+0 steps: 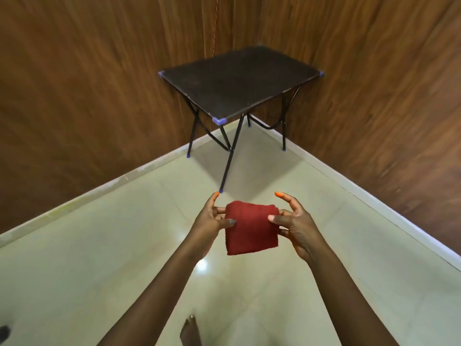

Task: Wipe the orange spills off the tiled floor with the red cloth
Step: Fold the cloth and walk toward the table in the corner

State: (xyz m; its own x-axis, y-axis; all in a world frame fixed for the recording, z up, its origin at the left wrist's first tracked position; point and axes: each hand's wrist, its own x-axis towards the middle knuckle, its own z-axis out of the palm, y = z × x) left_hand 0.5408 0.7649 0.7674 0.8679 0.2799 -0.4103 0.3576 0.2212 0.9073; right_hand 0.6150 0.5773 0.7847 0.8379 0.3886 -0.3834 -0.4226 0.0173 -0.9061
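Left hand (212, 221) is pinching the left edge of the red cloth (252, 231) between the thumb and the fingers (219, 210) behind it, index poking free. The cloth is folded into a fat square and held up in the air, well above the tiled floor (99, 245), I'd guess to make a thick, tidy pad for wiping. Right hand (294, 223) mirrors it, thumb clamped on the right edge with the index lifted off, and I can't spot any orange spills on the tiles in view, so wiping looks not started yet.
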